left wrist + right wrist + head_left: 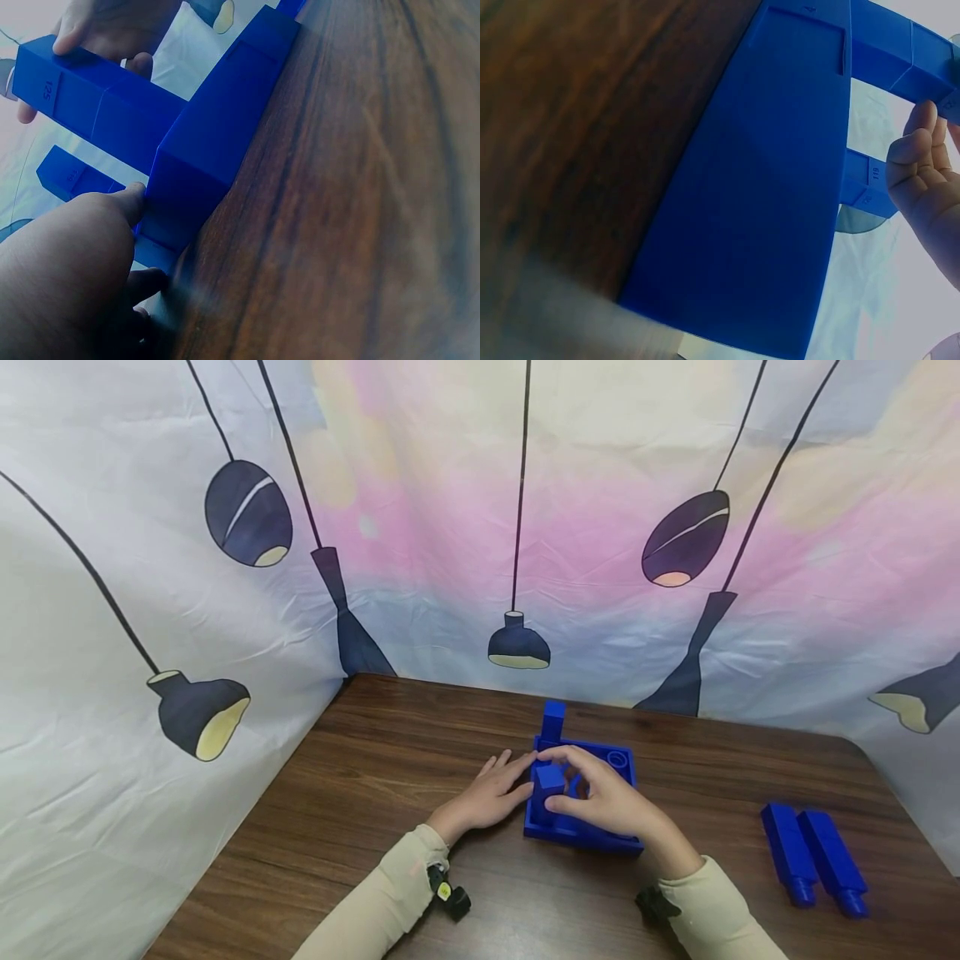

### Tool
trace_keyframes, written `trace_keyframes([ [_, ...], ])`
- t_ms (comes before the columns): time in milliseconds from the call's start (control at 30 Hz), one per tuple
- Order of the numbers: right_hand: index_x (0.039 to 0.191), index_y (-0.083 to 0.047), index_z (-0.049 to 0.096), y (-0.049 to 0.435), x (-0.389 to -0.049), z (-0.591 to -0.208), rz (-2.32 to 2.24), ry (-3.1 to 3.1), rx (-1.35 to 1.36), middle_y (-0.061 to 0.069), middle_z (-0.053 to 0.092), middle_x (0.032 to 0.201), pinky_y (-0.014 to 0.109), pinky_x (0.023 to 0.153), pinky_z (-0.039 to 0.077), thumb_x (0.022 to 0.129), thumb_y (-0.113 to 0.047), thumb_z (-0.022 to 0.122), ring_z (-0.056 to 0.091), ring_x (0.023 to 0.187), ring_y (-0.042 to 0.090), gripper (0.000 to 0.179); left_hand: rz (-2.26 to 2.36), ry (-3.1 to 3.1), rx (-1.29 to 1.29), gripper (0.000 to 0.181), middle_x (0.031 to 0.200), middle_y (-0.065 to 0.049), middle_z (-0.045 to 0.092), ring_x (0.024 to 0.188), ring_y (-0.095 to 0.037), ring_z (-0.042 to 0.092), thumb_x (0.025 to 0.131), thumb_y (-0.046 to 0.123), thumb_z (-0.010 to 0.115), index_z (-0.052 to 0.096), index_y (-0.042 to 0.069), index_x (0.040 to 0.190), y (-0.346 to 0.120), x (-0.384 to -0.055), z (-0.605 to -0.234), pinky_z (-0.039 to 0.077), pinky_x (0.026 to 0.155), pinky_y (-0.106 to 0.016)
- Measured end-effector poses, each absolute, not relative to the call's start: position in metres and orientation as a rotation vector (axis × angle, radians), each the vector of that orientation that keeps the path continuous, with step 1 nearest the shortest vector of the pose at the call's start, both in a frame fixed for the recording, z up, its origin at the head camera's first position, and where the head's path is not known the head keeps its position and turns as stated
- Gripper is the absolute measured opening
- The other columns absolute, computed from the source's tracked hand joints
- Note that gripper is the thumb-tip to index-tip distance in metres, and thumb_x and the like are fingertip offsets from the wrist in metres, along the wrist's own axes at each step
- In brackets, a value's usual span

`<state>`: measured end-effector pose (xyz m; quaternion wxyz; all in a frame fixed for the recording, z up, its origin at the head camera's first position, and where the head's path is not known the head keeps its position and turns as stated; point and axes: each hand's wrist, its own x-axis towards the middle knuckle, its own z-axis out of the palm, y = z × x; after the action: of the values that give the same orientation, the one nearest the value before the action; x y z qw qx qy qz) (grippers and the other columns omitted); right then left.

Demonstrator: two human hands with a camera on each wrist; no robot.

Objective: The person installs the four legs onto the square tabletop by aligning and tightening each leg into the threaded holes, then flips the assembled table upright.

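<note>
- Apparently about halfway: one tall, square-sided blue plastic post (553, 720) already upright at the upper-left corner of a shallow, rectangular blue plastic tray (581, 839), lower centre of the frame.
- At the tray's lower-left corner, a second square-sided blue post (548, 783), upright, held between thumb and fingers of the right hand (611, 793); impossible to tell whether fully seated.
- Fingers of the left hand (487, 797) extended, gripping nothing, thumb against the tray's side.
- Seemingly left to place: a loose blue post (787, 847) and its twin (831, 856), lying side by side at lower right, narrower round ends downward in the frame.
- At the tray's upper-right corner, a vacant-looking round socket (617, 760).
- Smooth blue faces with small numbers; dark, streaky wood-grain tabletop (360, 777); wrinkled, lamp-printed fabric backdrop (420, 527).
</note>
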<state>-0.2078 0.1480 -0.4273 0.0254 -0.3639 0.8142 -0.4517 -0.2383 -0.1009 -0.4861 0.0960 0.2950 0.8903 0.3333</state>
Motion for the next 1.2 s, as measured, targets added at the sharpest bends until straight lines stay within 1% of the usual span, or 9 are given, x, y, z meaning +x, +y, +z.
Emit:
trace_keyframes([
  [200,0.147,-0.005,0.057,0.1476,-0.2081,-0.4288,-1.398,2.529,-1.128,0.003,0.063,0.129,0.031,0.065,0.052,0.098,-0.019,0.079,0.058,0.09,0.018,0.056,0.995,2.635,0.87,0.063,0.173,-0.005,0.027,0.162,-0.035,0.004,0.115,0.045,0.04,0.024,0.021,0.17,-0.1012,-0.2388,-0.4871,0.0,0.129,-0.054],
  [367,0.146,-0.008,0.058,0.1477,-0.2082,-0.428,-1.395,2.54,-1.122,0.002,0.063,0.126,0.03,0.067,0.053,0.098,-0.019,0.079,0.058,0.092,0.019,0.054,0.997,2.632,0.866,0.063,0.173,-0.005,0.027,0.162,-0.035,0.004,0.115,0.045,0.04,0.024,0.021,0.17,-0.1008,-0.2391,-0.4859,0.0,0.129,-0.054],
  [467,0.146,-0.006,0.058,0.1477,-0.2081,-0.4279,-1.393,2.548,-1.122,0.002,0.063,0.125,0.03,0.068,0.053,0.098,-0.019,0.079,0.057,0.092,0.019,0.054,0.993,2.635,0.865,0.063,0.173,-0.006,0.028,0.162,-0.035,0.004,0.115,0.045,0.04,0.024,0.021,0.17,-0.1005,-0.2393,-0.4857,0.0,0.13,-0.054],
  [767,0.144,-0.004,0.058,0.1475,-0.2079,-0.4288,-1.392,2.548,-1.133,0.0,0.062,0.113,0.03,0.065,0.051,0.098,-0.019,0.079,0.057,0.088,0.02,0.053,0.986,2.64,0.851,0.063,0.172,-0.005,0.028,0.162,-0.035,0.005,0.114,0.047,0.04,0.025,0.021,0.17,-0.1,-0.2387,-0.4861,0.0,0.13,-0.054],
  [1200,0.144,-0.006,0.058,0.1465,-0.2063,-0.4259,-1.394,2.545,-1.107,-0.001,0.062,0.108,0.03,0.064,0.05,0.099,-0.021,0.078,0.058,0.088,0.022,0.052,0.983,2.644,0.843,0.064,0.172,-0.004,0.028,0.162,-0.035,0.005,0.114,0.049,0.04,0.025,0.021,0.17,-0.1003,-0.2378,-0.4851,0.001,0.13,-0.054],
])
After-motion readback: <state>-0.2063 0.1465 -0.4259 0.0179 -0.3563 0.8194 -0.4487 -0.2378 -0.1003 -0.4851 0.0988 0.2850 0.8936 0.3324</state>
